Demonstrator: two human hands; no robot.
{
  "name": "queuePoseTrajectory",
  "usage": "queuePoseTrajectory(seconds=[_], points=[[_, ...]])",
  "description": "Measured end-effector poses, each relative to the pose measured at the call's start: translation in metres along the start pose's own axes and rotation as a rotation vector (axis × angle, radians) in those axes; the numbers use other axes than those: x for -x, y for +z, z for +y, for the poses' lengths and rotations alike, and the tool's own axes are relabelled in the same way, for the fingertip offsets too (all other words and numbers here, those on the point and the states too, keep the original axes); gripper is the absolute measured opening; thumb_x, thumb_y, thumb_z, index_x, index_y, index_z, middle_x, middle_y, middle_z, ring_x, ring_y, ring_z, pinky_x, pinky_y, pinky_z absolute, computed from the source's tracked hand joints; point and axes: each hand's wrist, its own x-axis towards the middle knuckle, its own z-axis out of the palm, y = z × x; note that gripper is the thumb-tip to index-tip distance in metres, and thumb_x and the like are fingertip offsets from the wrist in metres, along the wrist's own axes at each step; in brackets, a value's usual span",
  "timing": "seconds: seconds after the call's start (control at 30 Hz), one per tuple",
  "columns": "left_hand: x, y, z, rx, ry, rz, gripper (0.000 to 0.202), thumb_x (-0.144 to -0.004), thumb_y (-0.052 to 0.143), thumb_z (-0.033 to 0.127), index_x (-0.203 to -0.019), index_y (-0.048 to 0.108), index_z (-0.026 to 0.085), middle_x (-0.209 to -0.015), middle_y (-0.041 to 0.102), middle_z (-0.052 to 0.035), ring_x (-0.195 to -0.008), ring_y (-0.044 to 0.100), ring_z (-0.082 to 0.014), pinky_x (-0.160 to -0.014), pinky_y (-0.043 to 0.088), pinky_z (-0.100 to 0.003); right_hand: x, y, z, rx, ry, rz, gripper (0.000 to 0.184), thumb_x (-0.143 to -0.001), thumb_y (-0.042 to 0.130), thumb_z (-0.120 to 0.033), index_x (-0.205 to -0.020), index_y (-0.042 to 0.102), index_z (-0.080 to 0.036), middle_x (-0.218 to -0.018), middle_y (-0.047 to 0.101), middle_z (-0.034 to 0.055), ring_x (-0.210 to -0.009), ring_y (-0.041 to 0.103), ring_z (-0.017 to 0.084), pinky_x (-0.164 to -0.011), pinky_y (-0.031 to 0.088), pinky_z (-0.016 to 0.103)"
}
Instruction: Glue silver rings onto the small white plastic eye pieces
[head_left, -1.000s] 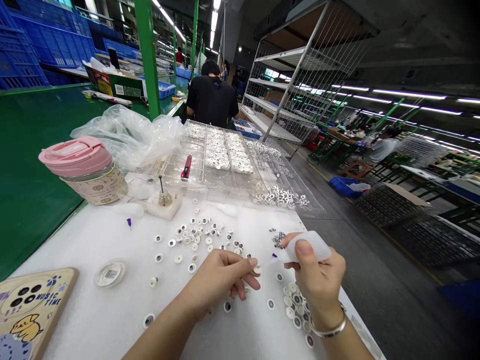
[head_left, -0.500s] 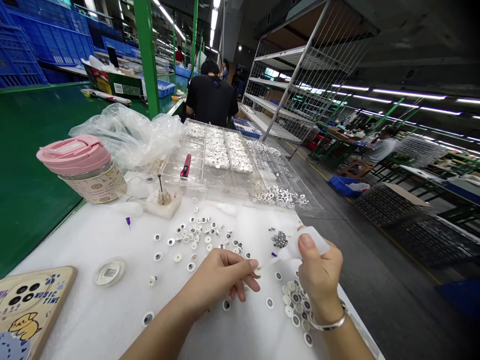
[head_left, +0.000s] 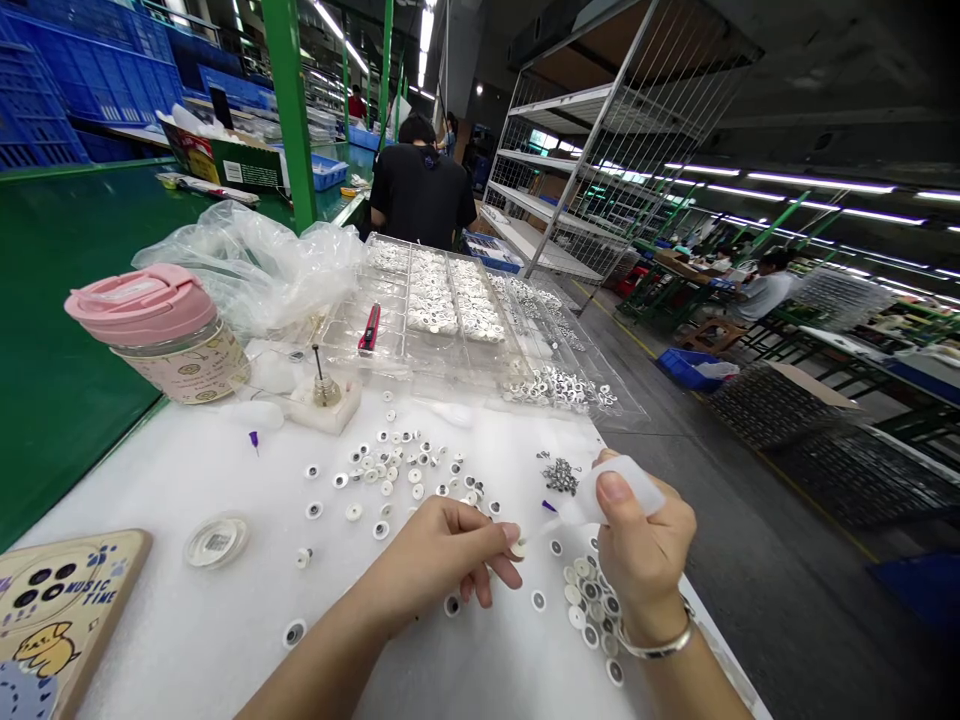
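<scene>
My left hand (head_left: pixel 446 555) pinches a small white round part (head_left: pixel 517 548) between thumb and fingers, low over the white foam table top (head_left: pixel 187 640). My right hand (head_left: pixel 641 555) is closed round a soft translucent squeeze bottle (head_left: pixel 626 487); its purple-collared nozzle (head_left: pixel 550 507) points at the pinched part. Several small white and black round parts (head_left: pixel 397 475) lie scattered in front of my left hand. A tighter group of the same parts (head_left: pixel 592 600) lies under my right wrist. A little heap of tiny metal pieces (head_left: pixel 560 475) sits just beyond the nozzle.
Clear compartment trays (head_left: pixel 442 310) of parts stand at the back, with a red knife (head_left: pixel 369 330) on them. A pink-lidded cup (head_left: pixel 161 335), crumpled plastic bag (head_left: pixel 247 265), needle block (head_left: pixel 324 392), thread spool (head_left: pixel 216 541) and phone (head_left: pixel 52 610) lie left. A person in black (head_left: pixel 420 190) stands beyond.
The squeeze bottle's nozzle has dropped slightly toward the part in my left hand. The view has tipped up a little; both hands stay almost in place.
</scene>
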Motion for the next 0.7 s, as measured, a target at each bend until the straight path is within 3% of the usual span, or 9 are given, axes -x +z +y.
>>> queuePoseTrajectory(seconds=[0.23, 0.47, 0.7], points=[[0.0005, -0.0003, 0.0008, 0.007, -0.023, 0.002, 0.035, -0.077, 0.054, 0.039, -0.067, 0.065, 0.008, -0.044, 0.051, -0.0028, -0.042, 0.046, -0.0082, -0.043, 0.035, -0.017, -0.0019, -0.0003, 0.0065, -0.13, 0.031, 0.119, 0.036, -0.082, 0.048, -0.025, -0.053, 0.029, -0.014, -0.052, 0.025, -0.0019, -0.048, 0.028, 0.007, -0.046, 0.021, 0.024], [-0.0005, -0.0011, -0.0024, 0.043, -0.013, -0.017, 0.038, -0.074, 0.056, 0.044, -0.068, 0.063, 0.007, -0.072, 0.064, -0.0103, -0.045, 0.049, -0.0081, -0.043, 0.035, -0.018, -0.0013, -0.0024, 0.0013, -0.042, 0.07, 0.055, 0.035, -0.083, 0.048, -0.025, -0.054, 0.032, -0.014, -0.053, 0.027, -0.0017, -0.049, 0.027, 0.007, -0.046, 0.02, 0.024], [0.0002, -0.0011, -0.0018, 0.033, -0.023, -0.025, 0.039, -0.074, 0.055, 0.044, -0.07, 0.063, 0.006, -0.075, 0.064, -0.0113, -0.046, 0.049, -0.0084, -0.044, 0.035, -0.019, -0.001, 0.0005, 0.0007, -0.039, 0.022, 0.052, 0.033, -0.083, 0.048, -0.022, -0.054, 0.033, -0.013, -0.054, 0.027, -0.0014, -0.05, 0.029, 0.007, -0.048, 0.022, 0.025]])
